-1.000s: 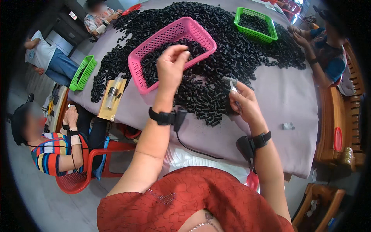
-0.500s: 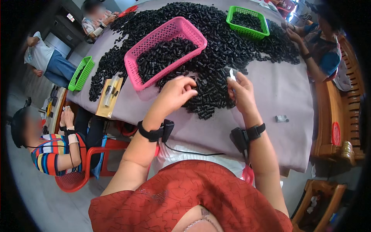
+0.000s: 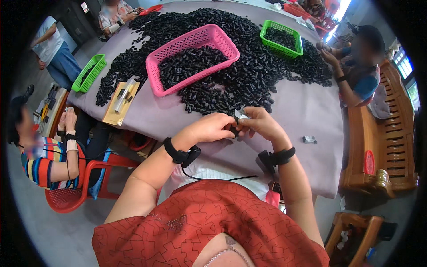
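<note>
My left hand (image 3: 212,128) and my right hand (image 3: 262,123) meet at the near edge of a large heap of small black cylindrical pieces (image 3: 242,66). Between my right thumb and fingers is a small whitish, partly clear strip or bag (image 3: 241,115); its exact kind is unclear. The fingertips of my left hand are pinched together against it, with something dark at their tips, mostly hidden by the fingers. Just beyond my hands stands a pink perforated basket (image 3: 155,84), part filled with the same black pieces.
A green basket (image 3: 291,52) stands at the far right and another green basket (image 3: 74,84) at the left edge. A yellowish card with a clear tube (image 3: 116,118) lies at left. A small grey packet (image 3: 309,139) lies at right. Several people sit or stand around the table.
Both hands have come nearer to me and together, my right hand moving left with the whitish strip to my left fingertips. The view has shifted slightly.
</note>
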`<action>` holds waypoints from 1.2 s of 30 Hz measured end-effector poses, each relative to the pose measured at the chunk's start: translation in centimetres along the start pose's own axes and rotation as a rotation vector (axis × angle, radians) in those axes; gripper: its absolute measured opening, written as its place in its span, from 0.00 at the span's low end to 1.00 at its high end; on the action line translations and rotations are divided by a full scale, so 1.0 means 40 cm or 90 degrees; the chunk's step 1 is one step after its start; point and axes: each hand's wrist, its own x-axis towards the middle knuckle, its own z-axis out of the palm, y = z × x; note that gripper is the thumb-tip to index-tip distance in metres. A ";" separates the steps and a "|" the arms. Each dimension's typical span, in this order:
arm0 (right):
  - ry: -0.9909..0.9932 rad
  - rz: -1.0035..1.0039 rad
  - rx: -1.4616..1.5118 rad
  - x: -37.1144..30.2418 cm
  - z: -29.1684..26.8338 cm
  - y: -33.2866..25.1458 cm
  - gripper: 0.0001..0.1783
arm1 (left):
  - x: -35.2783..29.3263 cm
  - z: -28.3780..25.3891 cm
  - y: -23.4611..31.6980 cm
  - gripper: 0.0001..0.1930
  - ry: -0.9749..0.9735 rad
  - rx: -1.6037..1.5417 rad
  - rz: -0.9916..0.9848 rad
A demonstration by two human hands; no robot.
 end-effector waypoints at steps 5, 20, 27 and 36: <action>0.059 -0.013 0.075 0.050 -0.007 0.043 0.07 | 0.031 -0.011 -0.042 0.16 0.100 0.091 0.056; 0.327 -0.099 0.016 -0.014 -0.109 0.008 0.11 | -0.168 -0.126 -0.139 0.26 0.438 0.086 -0.148; 0.335 0.001 0.002 -0.028 -0.102 0.051 0.11 | -0.116 -0.080 -0.148 0.32 0.329 0.212 -0.175; 0.320 -0.057 0.041 0.103 -0.059 0.055 0.09 | 0.057 -0.044 -0.157 0.23 0.335 0.207 -0.069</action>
